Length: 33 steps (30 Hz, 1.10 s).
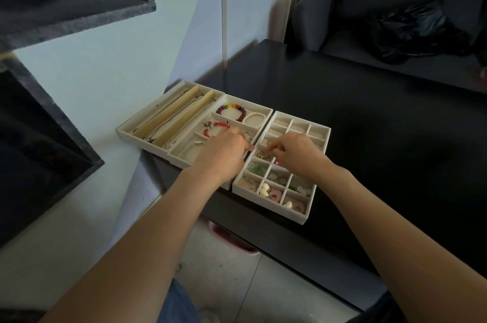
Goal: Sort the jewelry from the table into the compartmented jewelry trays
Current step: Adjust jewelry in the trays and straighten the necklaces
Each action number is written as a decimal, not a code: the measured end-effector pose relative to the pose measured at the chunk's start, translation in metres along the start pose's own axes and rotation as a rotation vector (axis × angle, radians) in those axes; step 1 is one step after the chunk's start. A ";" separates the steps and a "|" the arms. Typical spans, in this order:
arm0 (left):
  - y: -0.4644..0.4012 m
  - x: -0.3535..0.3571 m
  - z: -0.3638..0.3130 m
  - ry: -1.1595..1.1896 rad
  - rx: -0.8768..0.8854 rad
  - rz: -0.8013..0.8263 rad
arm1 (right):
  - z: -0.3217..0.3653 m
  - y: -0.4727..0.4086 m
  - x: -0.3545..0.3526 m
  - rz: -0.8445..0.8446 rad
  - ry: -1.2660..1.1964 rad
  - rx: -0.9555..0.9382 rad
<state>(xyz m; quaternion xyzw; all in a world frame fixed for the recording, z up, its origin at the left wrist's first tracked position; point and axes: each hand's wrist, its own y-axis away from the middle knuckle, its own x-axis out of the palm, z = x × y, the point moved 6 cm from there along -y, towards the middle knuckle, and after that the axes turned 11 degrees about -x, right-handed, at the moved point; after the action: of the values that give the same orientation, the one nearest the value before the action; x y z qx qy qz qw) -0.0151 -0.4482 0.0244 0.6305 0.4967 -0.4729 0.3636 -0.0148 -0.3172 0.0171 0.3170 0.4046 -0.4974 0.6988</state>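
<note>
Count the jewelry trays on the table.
3, side by side at the table's near-left edge: long-slot tray on the left, bracelet tray in the middle, small-grid tray on the right. None looks hidden.

Jewelry trays: three cream units sitting side by side.
Long-slot tray [147, 122] holding chains; middle tray [237, 112] holding bead bracelets [232, 112]; grid tray [320, 129] holding small pieces.

Three trays side by side on table [369, 112]: slotted tray [126, 131] leftmost, bracelet tray [263, 109] middle, grid tray [320, 129] rightmost.
</note>
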 end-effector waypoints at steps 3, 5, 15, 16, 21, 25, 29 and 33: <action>0.000 -0.003 -0.003 0.031 0.022 -0.018 | -0.004 0.002 -0.007 -0.078 -0.222 0.085; 0.000 -0.007 -0.008 0.069 0.048 -0.067 | -0.010 0.006 -0.008 -0.120 -0.548 0.210; 0.000 -0.014 -0.038 0.348 0.164 -0.131 | -0.017 0.026 -0.008 -0.062 -1.412 0.300; 0.000 -0.012 -0.040 0.360 0.180 -0.122 | -0.018 0.026 -0.008 -0.059 -1.416 0.292; -0.001 -0.010 -0.047 0.424 0.169 -0.104 | -0.025 0.031 -0.009 -0.062 -1.325 0.249; -0.004 -0.008 -0.053 0.485 0.097 -0.041 | -0.029 0.036 -0.015 -0.070 -0.982 0.202; -0.003 0.000 -0.063 0.538 0.078 0.082 | -0.032 0.044 -0.021 -0.082 -0.778 0.186; -0.001 0.001 -0.074 0.527 0.109 0.090 | -0.032 0.054 -0.029 -0.107 -0.654 0.132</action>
<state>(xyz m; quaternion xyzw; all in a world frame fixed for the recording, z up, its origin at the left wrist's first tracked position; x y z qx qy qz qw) 0.0011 -0.3790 0.0448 0.7720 0.5194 -0.3018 0.2079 0.0230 -0.2609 0.0297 0.1634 0.1419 -0.6338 0.7426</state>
